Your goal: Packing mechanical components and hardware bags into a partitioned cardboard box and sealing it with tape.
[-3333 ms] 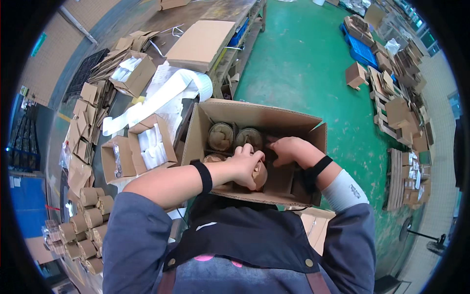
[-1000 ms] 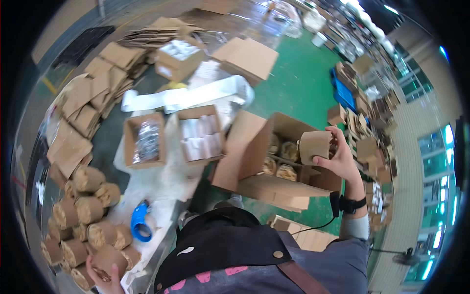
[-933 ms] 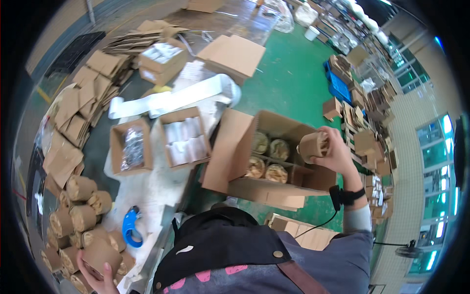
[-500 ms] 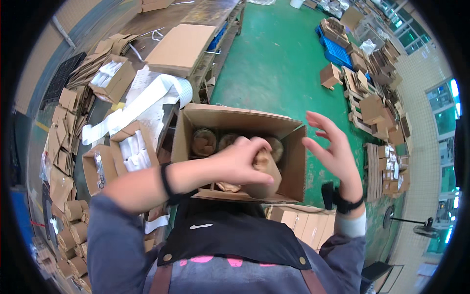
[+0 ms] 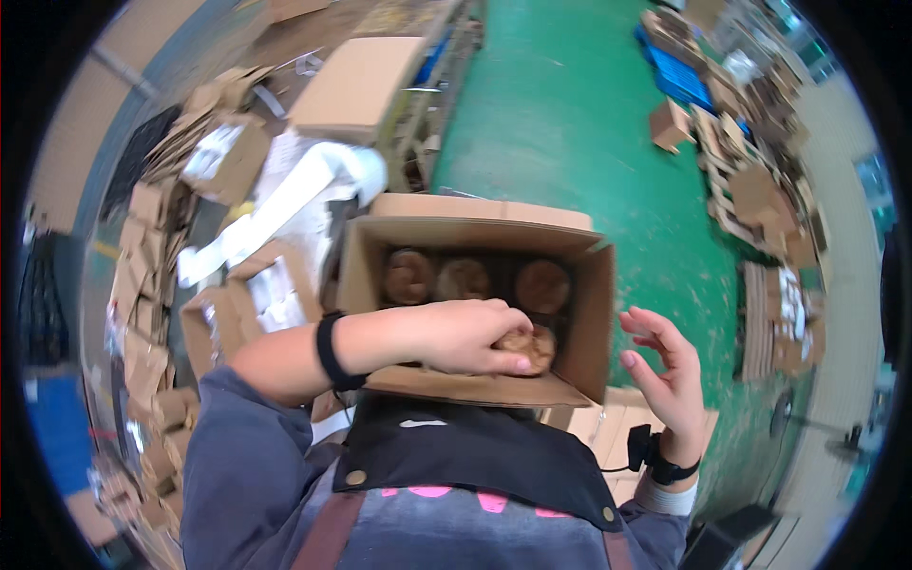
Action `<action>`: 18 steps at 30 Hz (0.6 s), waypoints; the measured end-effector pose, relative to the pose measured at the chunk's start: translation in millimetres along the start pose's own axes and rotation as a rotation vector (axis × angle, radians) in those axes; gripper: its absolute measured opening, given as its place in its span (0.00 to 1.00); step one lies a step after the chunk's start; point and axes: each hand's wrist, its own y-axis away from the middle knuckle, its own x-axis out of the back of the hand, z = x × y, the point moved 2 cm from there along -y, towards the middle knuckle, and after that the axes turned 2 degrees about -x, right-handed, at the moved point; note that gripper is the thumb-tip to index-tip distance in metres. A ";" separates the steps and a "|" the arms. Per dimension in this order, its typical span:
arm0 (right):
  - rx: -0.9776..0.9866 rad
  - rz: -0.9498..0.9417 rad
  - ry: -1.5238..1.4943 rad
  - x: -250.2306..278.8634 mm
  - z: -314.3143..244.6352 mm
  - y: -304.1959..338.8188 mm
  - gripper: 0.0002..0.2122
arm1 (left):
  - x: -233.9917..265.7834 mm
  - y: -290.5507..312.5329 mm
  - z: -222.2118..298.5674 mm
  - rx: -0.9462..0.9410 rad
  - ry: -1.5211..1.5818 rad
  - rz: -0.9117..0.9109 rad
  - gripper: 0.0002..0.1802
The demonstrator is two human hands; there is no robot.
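Observation:
An open cardboard box (image 5: pixel 480 231) stands in front of me. My left hand (image 5: pixel 470 337) reaches into its near right part, fingers closed round the top of a brown paper-wrapped cylinder (image 5: pixel 537 351), which now stands roughly upright. Along the far side of the box sit more round brown tops: a left one (image 5: pixel 408 275), a middle one (image 5: pixel 464 279) and a right one (image 5: pixel 542 286). My left forearm hides the near left part of the inside. Outside the box's right wall, my right hand (image 5: pixel 668 375) hovers, fingers apart and holding nothing.
Left of the box lie a white corrugated paper strip (image 5: pixel 313 180) and a small carton of white rolls (image 5: pixel 274 290). Flat cardboard (image 5: pixel 356 87) is stacked on the far bench. Brown cardboard tubes (image 5: pixel 176 408) stand lower left. Loaded pallets (image 5: pixel 750 190) line the right side of the green floor (image 5: pixel 560 114).
My left hand has lowered the wrapped cylinder from a tilt over the near wall to upright inside the box. My right hand has moved down, and the view has shifted slightly.

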 end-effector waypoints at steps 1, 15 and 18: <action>0.037 -0.058 0.027 -10.4 -7.5 -11.5 0.22 | 6.4 36.5 5.6 -0.068 -0.004 0.084 0.30; 0.039 -1.248 -0.084 -266.0 -205.8 -130.7 0.13 | -127.1 331.5 -156.1 0.385 0.734 1.206 0.17; 0.594 -1.137 0.402 -423.5 -180.8 -160.5 0.09 | -84.0 320.8 -234.7 0.574 0.126 1.202 0.16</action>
